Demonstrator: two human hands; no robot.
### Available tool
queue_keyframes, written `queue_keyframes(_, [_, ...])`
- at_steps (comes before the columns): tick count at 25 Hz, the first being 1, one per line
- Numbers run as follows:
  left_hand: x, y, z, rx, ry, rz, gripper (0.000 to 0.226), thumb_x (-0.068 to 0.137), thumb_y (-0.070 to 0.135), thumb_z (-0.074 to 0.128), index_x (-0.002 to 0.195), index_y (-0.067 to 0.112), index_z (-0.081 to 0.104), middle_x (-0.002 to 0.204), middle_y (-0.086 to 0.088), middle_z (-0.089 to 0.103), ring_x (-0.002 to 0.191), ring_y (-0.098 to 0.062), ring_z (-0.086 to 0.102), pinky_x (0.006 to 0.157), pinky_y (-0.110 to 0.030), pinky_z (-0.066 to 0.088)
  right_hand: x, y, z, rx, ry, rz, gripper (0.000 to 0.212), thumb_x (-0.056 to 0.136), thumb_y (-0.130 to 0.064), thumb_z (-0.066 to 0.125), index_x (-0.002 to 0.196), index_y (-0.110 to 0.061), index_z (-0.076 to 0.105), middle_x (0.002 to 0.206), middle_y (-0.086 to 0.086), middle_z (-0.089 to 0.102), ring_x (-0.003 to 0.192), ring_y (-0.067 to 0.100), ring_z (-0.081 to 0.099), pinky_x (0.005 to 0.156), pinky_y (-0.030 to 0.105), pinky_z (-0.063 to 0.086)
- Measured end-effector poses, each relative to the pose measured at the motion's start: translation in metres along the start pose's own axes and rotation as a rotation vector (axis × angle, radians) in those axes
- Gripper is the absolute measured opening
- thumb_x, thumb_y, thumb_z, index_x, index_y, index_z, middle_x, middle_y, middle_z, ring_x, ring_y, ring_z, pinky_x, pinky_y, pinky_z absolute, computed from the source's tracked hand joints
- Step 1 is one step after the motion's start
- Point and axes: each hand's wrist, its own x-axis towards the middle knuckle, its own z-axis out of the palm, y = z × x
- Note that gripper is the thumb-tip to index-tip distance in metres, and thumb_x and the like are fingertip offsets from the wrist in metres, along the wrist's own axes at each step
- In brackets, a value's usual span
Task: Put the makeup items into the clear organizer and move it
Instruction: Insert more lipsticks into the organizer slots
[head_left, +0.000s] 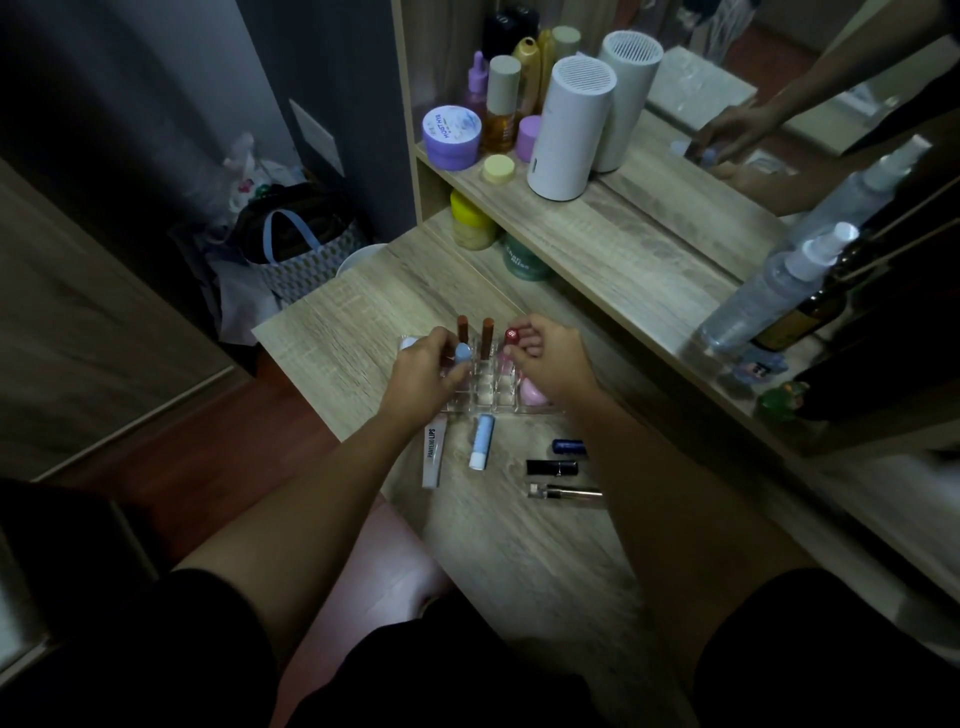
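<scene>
The left hand (423, 371) pinches a blue-capped tube (462, 355) over the clear acrylic compartmented organizer (485, 387) on the wooden worktop (519, 545); the right hand (545, 353) grips a red-capped lipstick (511, 335). The organizer looks rigid, light and slippery: best held by its side walls.

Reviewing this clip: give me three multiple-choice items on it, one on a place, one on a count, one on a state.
1. Where does the white-and-blue tube lie?
A. on the desk, nearer the person than the organizer
B. on the shelf
C. inside the organizer

2. How many brown lipsticks stand in the organizer's far row?
A. none
B. two
C. five

3. What is the left hand doing?
A. resting flat on the desk
B. gripping a blue-capped item
C. holding the spray bottle

Answers: 1 A, it lies on the wood; 2 B, two brown lipsticks stand upright; 3 B, the blue-capped item sits at its fingertips.
</scene>
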Motion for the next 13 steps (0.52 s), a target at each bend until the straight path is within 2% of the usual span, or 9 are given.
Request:
queue_keyframes(8, [-0.0009, -0.0026, -0.0008, -0.006, -0.001, -0.017, 0.025, 0.080, 0.019, 0.069, 0.099, 0.007, 0.058, 0.094, -0.015, 0.068, 0.088, -0.025, 0.064, 0.083, -0.045, 0.055, 0.0000, -0.0004, -0.0036, -0.038, -0.033, 0.012, 0.033, 0.082, -0.003, 0.066, 0.115, -0.007, 0.062, 0.107, 0.009, 0.070, 0.094, 0.015, 0.065, 0.090, 0.030, 0.055])
queue_keyframes(13, [-0.0005, -0.0023, -0.0033, -0.019, 0.005, -0.035, 0.029, 0.081, 0.020, 0.070, 0.103, 0.007, 0.057, 0.097, -0.017, 0.066, 0.087, -0.025, 0.064, 0.083, -0.046, 0.056, -0.0060, 0.0017, -0.0050, -0.034, 0.002, -0.006, 0.032, 0.082, -0.003, 0.066, 0.114, -0.006, 0.062, 0.103, 0.010, 0.070, 0.090, 0.013, 0.063, 0.087, 0.028, 0.055])
